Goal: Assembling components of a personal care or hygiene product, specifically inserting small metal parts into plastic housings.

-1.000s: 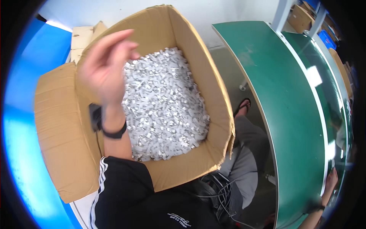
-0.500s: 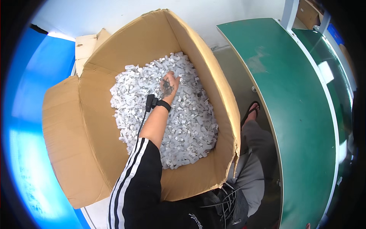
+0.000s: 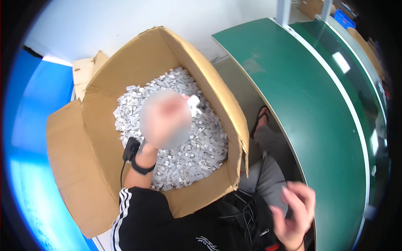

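Note:
A large open cardboard box [image 3: 100, 138] holds a heap of small pale grey-white plastic pieces [image 3: 197, 163], some with shiny metal bits. My left hand [image 3: 165, 119], raised above the heap, is mostly hidden by a blur. By its fingertips shows a bright white piece [image 3: 193, 101], which it seems to grip. A black band with a small black device [image 3: 132, 149] and a cable sits on that wrist. My right hand [image 3: 295, 213] is at the lower right, beside the green table's edge. Its fingers are bent but apart, with nothing between them.
A green-topped table [image 3: 310, 113] with a white metal edge strip curves along the right. Blue sheeting [image 3: 42, 138] stands at the left, and a white wall [image 3: 125, 21] behind the box. My sandalled foot [image 3: 261, 119] is on the floor between box and table.
My left hand has lifted off the heap and come nearer, now with a white piece at its fingers. My right hand has come up into view at the lower right. The view has shifted.

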### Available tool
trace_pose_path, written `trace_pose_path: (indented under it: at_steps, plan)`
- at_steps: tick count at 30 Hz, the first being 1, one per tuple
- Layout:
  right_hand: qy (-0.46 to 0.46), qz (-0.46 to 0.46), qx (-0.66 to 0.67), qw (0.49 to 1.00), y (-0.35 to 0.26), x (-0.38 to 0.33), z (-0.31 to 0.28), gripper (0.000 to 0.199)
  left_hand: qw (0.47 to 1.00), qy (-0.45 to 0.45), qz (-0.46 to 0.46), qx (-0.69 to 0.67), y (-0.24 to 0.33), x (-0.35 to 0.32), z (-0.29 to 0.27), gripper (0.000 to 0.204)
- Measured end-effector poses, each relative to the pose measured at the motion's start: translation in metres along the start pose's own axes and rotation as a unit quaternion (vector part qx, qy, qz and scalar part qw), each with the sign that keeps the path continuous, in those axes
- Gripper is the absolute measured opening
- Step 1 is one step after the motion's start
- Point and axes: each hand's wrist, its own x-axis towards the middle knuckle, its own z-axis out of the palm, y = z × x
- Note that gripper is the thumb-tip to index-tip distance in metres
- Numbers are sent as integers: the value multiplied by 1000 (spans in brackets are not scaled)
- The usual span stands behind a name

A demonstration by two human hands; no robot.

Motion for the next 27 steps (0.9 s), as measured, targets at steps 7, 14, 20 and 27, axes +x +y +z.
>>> trace_pose_path:
  at_steps: [7, 14, 20, 27]
  plan:
    - [145, -305, -144, 930, -3, 42, 30, 34, 970, -193, 143, -44, 89, -68, 93, 34]
    - [196, -82, 87, 973, 1, -8, 7, 20, 921, -297, 245, -52, 94, -69, 126, 41]
    - [234, 0, 256, 938, 8, -29, 12, 10, 906, -258, 337, 7, 84, -75, 150, 26]
    - [276, -9, 189, 942, 14, -42, 16, 12, 875, -270, 380, 131, 95, -91, 151, 25]
